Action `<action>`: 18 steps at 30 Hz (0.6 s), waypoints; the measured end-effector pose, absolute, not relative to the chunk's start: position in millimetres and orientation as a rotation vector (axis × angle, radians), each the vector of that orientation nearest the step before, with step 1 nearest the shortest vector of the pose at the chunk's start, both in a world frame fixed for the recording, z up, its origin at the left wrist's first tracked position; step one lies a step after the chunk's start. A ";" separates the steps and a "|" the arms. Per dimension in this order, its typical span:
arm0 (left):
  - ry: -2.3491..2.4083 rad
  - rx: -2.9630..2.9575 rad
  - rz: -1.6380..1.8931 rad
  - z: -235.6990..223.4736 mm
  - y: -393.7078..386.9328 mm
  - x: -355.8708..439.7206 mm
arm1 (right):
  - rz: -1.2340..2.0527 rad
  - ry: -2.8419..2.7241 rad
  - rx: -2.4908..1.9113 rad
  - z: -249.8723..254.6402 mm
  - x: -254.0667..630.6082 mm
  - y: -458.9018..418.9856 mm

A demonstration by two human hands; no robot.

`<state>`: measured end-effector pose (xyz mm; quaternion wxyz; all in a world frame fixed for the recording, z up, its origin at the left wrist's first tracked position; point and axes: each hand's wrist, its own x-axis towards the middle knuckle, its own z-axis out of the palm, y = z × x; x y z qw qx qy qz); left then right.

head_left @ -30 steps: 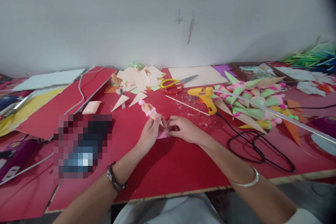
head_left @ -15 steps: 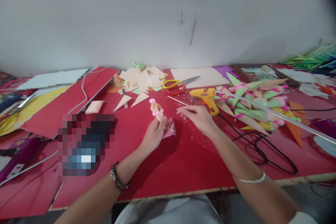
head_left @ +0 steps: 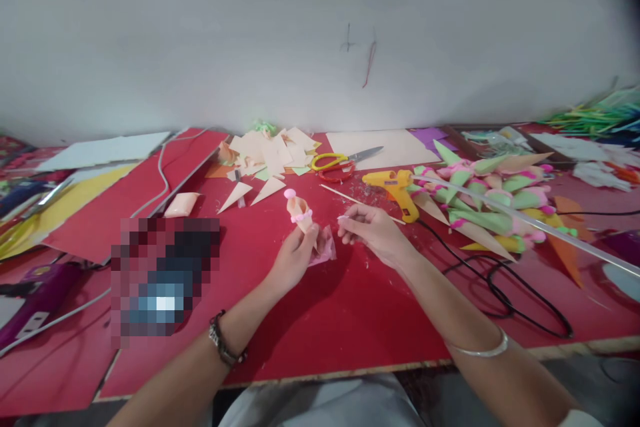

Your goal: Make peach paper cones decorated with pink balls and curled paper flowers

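My left hand [head_left: 295,255] is closed around a peach paper cone [head_left: 300,213] trimmed with pink beads or pompoms, a larger pink ball at its tip. Beside its fingers, a small clear pink plastic bag [head_left: 328,247] rests on the red table [head_left: 340,327]. To the right, my right hand [head_left: 367,230] hovers apart from the cone, thumb and fingertips pinched together on a tiny pale piece [head_left: 343,218] too small to name. A yellow glue gun [head_left: 395,188] lies just beyond that hand, and a thin wooden stick [head_left: 343,194] lies behind it.
Scissors [head_left: 333,161] and peach paper scraps [head_left: 273,152] lie toward the wall. Finished paper cones [head_left: 480,193] are piled at right, near a black cord [head_left: 500,287]. Two cut paper triangles [head_left: 235,197] and a wrapped packet [head_left: 183,204] sit left. A blurred-out dark object [head_left: 175,273] lies nearer me.
My right hand has moved away from the cone and the bag to the right, then slightly back, with its fingertips pinched. My left hand keeps holding the cone, now more upright.
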<state>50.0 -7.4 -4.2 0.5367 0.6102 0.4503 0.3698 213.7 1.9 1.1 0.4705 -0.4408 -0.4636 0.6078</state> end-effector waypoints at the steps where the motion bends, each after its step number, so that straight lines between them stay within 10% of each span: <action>1: 1.063 1.457 0.888 -4.1 -7.6 49.7 | 1.498 -1.121 -1.074 0.8 213.2 2.0; 18: 0.917 1.321 0.895 2.0 -10.6 50.2 | 1.567 -0.859 -0.969 -0.5 210.5 4.8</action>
